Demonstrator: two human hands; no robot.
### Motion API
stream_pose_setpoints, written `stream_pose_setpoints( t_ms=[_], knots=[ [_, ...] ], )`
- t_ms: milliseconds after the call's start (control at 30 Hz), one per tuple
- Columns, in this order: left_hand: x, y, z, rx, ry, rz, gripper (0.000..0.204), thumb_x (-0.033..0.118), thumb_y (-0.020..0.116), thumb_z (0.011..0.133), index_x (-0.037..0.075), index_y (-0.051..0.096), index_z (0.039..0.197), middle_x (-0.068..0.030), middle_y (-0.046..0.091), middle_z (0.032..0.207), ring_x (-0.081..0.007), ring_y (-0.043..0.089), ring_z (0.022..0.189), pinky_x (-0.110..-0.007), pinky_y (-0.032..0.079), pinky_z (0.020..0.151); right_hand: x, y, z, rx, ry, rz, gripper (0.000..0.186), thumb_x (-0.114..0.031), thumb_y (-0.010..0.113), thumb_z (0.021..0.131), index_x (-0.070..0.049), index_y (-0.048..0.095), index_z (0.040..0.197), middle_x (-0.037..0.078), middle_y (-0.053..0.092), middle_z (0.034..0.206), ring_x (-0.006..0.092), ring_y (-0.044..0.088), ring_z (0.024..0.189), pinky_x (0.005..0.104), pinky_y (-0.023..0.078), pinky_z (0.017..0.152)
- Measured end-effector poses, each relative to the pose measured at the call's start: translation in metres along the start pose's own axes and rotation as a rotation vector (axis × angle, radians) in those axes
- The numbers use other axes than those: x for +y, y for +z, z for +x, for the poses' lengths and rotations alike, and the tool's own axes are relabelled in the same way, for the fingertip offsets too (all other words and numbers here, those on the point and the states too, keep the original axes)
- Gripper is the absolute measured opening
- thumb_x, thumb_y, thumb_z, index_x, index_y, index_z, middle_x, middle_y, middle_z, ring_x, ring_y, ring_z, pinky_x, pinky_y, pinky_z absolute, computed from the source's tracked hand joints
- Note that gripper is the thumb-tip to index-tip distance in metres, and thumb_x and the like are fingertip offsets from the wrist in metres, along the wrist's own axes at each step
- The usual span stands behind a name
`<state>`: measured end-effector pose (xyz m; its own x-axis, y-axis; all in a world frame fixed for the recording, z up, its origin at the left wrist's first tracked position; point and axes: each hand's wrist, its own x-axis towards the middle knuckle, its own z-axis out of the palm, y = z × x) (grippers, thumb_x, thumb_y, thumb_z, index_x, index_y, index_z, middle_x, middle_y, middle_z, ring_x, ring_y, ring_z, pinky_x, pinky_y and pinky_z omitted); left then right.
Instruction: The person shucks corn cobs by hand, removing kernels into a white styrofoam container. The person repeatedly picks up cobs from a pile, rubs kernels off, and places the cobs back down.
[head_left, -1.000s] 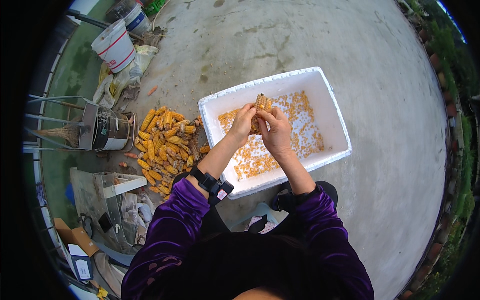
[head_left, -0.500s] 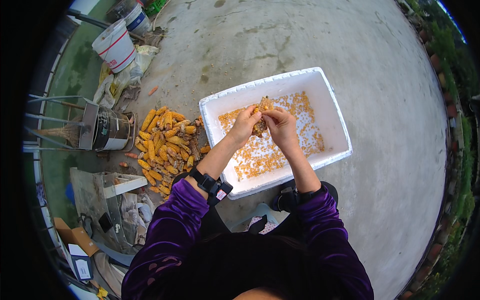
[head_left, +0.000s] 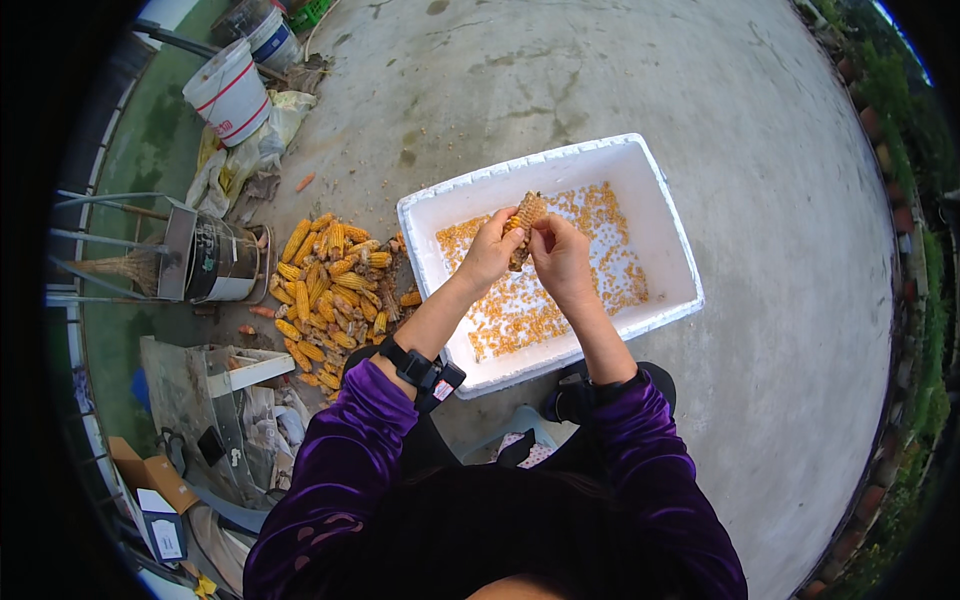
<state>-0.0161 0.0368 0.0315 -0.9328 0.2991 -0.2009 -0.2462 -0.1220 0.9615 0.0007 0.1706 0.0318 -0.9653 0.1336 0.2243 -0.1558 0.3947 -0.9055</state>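
Note:
My left hand [head_left: 490, 250] is closed round an ear of corn [head_left: 528, 212], held tilted above a white foam box [head_left: 550, 165]. Much of the cob is bare and pale, with some yellow kernels left near my left thumb. Against the cob's right side, my right hand [head_left: 563, 260] has its fingers curled and pinched together. Whether loose kernels are between those fingertips is hidden. Loose corn kernels [head_left: 525, 325] lie scattered over the floor of the box, below both hands.
Left of the box, a heap of yellow corn ears [head_left: 330, 285] lies on the concrete. Beyond it stand a white bucket with red bands [head_left: 230, 95], a dark bucket [head_left: 222, 260] and a broom [head_left: 120, 270]. Grey boards [head_left: 185, 390] lie at the near left.
My right hand has shifted slightly down and left along the cob, uncovering more of its bare upper part. My left hand keeps its hold in nearly the same place.

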Motion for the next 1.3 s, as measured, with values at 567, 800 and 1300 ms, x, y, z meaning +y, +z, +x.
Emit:
stream_pose_setpoints(
  t_ms=[567,800,1300],
  knots=[
    [0.003,-0.005,0.0,0.002,-0.13,-0.237,0.041,0.02,0.04,0.096,0.004,0.036,0.134,-0.0097,0.054,0.116,-0.017,0.057,0.1,-0.032,0.053,0.078,-0.018,-0.004,-0.006,-0.079,-0.295,-0.223,0.021,0.001,0.067,0.074,-0.004,0.066,0.095,0.01,0.062,0.088,0.0241,0.063,0.07,0.0309,0.051,0.061],
    [-0.003,-0.001,-0.001,0.009,-0.149,-0.206,0.043,0.021,0.038,0.098,0.005,0.032,0.137,-0.0096,0.052,0.12,-0.0191,0.056,0.103,-0.034,0.052,0.08,-0.026,-0.002,-0.007,-0.002,-0.212,-0.176,0.012,-0.001,0.065,0.073,-0.003,0.064,0.085,0.009,0.058,0.08,0.0239,0.06,0.068,0.0318,0.049,0.06],
    [0.014,-0.008,0.0,-0.212,-0.276,-0.652,0.038,0.028,0.043,0.094,0.006,0.044,0.125,-0.0121,0.06,0.1,-0.0195,0.061,0.079,-0.031,0.05,0.051,-0.009,-0.082,0.027,0.195,0.458,1.338,0.044,-0.037,0.039,0.097,-0.003,0.05,0.12,0.013,0.053,0.122,0.0221,0.051,0.105,0.0349,0.043,0.084]
  ],
)
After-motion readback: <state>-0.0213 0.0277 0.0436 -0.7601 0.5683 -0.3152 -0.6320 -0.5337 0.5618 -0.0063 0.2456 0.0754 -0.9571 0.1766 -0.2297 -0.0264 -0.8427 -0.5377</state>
